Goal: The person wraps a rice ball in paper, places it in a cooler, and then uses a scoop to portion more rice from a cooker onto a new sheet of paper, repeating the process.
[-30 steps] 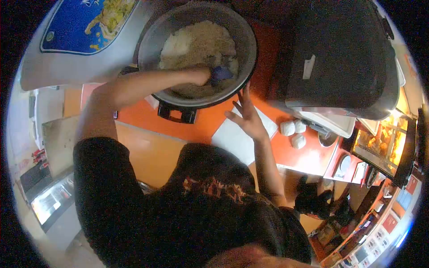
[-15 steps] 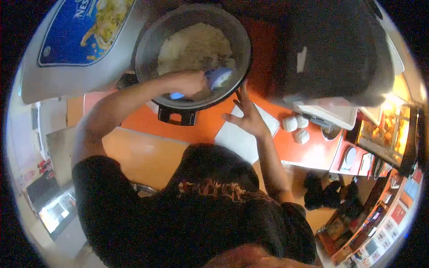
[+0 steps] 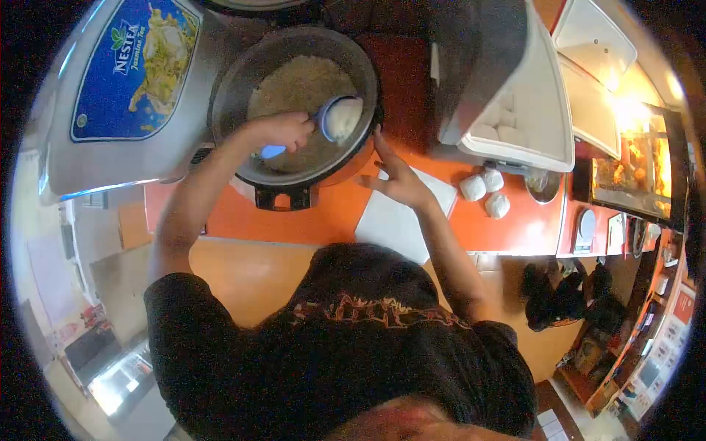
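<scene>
My left hand [image 3: 285,132] is closed around the handle of a blue scoop [image 3: 324,117]. The scoop's round bowl is heaped with pale rice [image 3: 343,119]. It is over a large dark-rimmed rice cooker pot [image 3: 226,110], in which a wide bed of cooked rice [image 3: 298,84] lies. My right hand [image 3: 401,180] has its fingers spread at the right side of the pot, one fingertip at the rim. Below that hand is a white sheet [image 3: 390,220] on the orange counter [image 3: 338,198].
Three white wrapped bundles [image 3: 483,192] sit right of the sheet. Behind them stands an open white box [image 3: 540,140] with more bundles inside. A metal bowl [image 3: 543,187] and a lit food display [image 3: 632,173] are farther right. A Nestea dispenser [image 3: 66,158] stands left of the pot.
The scoop has turned upward and its rice-filled bowl now shows, where before it was tilted. My right hand stays by the rim. The whole view has shifted, revealing the white box's inside.
</scene>
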`<action>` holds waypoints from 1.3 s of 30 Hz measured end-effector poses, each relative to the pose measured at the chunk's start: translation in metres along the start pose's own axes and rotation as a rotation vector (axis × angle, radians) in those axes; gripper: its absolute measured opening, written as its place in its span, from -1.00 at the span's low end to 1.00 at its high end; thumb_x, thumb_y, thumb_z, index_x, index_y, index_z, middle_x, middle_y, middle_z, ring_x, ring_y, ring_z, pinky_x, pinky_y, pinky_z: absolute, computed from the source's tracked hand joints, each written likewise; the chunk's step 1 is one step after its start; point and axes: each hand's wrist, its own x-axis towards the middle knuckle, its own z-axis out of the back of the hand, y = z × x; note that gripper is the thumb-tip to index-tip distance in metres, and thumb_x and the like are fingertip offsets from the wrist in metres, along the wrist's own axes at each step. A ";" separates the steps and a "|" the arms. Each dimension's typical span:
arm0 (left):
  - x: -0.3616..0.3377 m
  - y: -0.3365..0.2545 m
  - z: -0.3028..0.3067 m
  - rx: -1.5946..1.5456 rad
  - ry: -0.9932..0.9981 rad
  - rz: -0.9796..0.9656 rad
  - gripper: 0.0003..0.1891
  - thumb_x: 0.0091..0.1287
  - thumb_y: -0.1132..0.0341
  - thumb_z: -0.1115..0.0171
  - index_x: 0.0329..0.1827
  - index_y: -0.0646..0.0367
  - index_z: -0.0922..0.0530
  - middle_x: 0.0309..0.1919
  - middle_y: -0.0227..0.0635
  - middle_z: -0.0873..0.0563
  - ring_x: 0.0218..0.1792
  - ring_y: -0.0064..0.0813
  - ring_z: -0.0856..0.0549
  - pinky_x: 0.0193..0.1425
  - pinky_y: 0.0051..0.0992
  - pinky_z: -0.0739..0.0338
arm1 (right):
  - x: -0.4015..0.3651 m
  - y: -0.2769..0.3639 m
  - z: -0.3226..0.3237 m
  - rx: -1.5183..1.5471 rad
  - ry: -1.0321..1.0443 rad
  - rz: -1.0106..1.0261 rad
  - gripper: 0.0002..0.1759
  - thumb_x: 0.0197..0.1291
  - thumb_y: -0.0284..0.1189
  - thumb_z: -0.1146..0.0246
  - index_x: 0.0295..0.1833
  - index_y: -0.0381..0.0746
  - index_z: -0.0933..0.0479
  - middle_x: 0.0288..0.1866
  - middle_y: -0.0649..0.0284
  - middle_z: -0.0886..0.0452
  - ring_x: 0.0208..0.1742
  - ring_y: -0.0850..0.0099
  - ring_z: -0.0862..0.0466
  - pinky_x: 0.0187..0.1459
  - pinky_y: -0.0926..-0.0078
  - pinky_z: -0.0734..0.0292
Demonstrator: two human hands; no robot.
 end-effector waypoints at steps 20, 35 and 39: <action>0.022 -0.150 -0.203 -1.262 -0.281 0.361 -0.78 0.52 0.16 -0.14 -0.04 0.14 -0.51 -0.55 -0.54 -0.38 -0.56 -0.74 -0.36 -0.60 -0.67 -0.22 | -0.192 -0.252 0.008 -1.112 -0.216 -0.414 0.67 -0.58 0.11 -0.71 0.71 -0.01 0.11 0.76 0.12 0.17 0.69 -0.20 0.11 0.44 -0.56 -0.05; 0.118 -0.125 -0.403 0.503 -0.250 0.428 -0.65 0.54 0.31 0.06 0.25 0.37 -0.29 -0.23 0.08 -0.76 -0.32 0.13 -0.78 -0.24 -0.02 -0.70 | -0.193 -0.259 0.001 -1.151 -0.309 -0.376 0.69 -0.58 0.13 -0.69 0.71 -0.01 0.16 0.77 0.21 0.22 0.72 -0.10 0.23 0.45 -0.61 0.08; 0.130 -0.108 -0.416 0.311 -0.296 0.480 -0.63 0.55 0.31 0.11 0.26 0.41 -0.27 -0.23 0.16 -0.75 -0.25 0.22 -0.77 -0.16 0.05 -0.68 | -0.190 -0.266 -0.001 -1.172 -0.260 -0.446 0.68 -0.56 0.15 -0.68 0.71 -0.01 0.16 0.77 0.21 0.22 0.72 -0.11 0.25 0.46 -0.61 0.10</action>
